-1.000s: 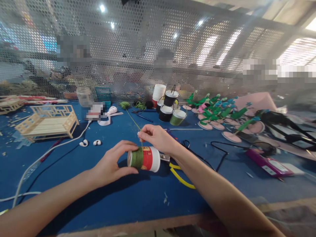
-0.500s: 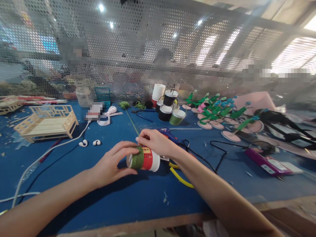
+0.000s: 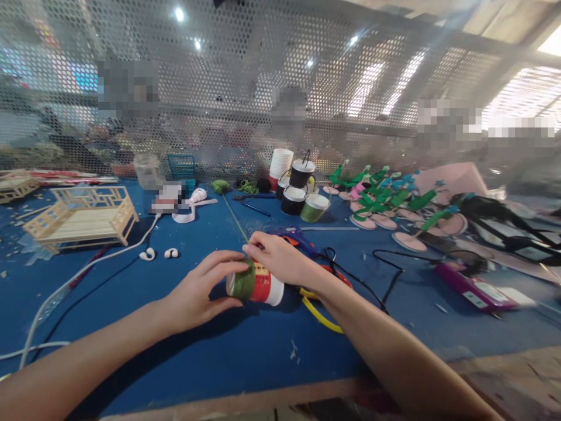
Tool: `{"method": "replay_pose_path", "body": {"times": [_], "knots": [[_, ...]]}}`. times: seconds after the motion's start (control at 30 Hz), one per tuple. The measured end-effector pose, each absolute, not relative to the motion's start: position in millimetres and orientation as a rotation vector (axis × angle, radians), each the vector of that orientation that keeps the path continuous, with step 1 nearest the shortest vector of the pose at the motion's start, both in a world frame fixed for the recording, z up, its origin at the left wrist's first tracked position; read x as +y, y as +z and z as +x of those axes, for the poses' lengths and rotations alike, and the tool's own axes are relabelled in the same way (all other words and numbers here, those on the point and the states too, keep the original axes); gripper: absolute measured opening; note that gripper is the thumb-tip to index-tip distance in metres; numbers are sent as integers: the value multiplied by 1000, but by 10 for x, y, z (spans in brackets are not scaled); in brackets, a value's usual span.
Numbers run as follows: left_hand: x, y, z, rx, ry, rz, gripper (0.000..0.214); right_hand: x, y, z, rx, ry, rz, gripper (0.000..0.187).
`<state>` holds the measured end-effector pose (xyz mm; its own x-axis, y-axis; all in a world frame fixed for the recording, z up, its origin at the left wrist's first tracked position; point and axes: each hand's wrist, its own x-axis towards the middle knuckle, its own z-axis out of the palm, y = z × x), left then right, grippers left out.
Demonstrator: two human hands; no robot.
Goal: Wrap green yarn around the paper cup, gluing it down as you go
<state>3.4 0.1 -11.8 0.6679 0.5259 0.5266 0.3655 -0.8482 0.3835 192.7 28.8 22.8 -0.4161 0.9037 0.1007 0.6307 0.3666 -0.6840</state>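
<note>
A red and white paper cup (image 3: 264, 287) lies on its side above the blue table, its base end wrapped in green yarn (image 3: 242, 283). My left hand (image 3: 205, 287) is closed round the wrapped end, thumb below and fingers on top. My right hand (image 3: 275, 257) pinches the green yarn strand at the cup's upper side. From there the strand runs back to a green yarn ball (image 3: 220, 186). My right fingertips partly hide the strand where it meets the cup.
Covered small buckets (image 3: 294, 200) and stacked paper cups (image 3: 280, 166) stand behind. Left are a wooden bed model (image 3: 85, 219) and earbuds (image 3: 171, 253). Yellow-handled scissors (image 3: 322, 316) and a blue glue gun (image 3: 294, 237) lie by my right arm; green craft plants (image 3: 385, 202) and a purple power strip (image 3: 475, 287) sit right.
My right hand has shifted slightly to the right along the cup's top, still pinching the strand. The cup has turned a little in my left hand.
</note>
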Motion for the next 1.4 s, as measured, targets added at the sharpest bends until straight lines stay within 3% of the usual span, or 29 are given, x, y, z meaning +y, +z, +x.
{"method": "replay_pose_path", "body": {"times": [0.17, 0.6, 0.8, 1.4], "knots": [[-11, -99, 21, 709, 1011, 2642, 31, 288, 213, 1949, -2141, 760, -1334, 24], [28, -125, 78, 881, 878, 1997, 43, 230, 175, 1868, -2124, 605, -1370, 24], [25, -133, 60, 827, 917, 2134, 34, 232, 186, 1891, -2130, 632, -1316, 21], [25, -119, 42, 741, 918, 2347, 40, 260, 204, 1946, -2121, 768, -1213, 16]]}}
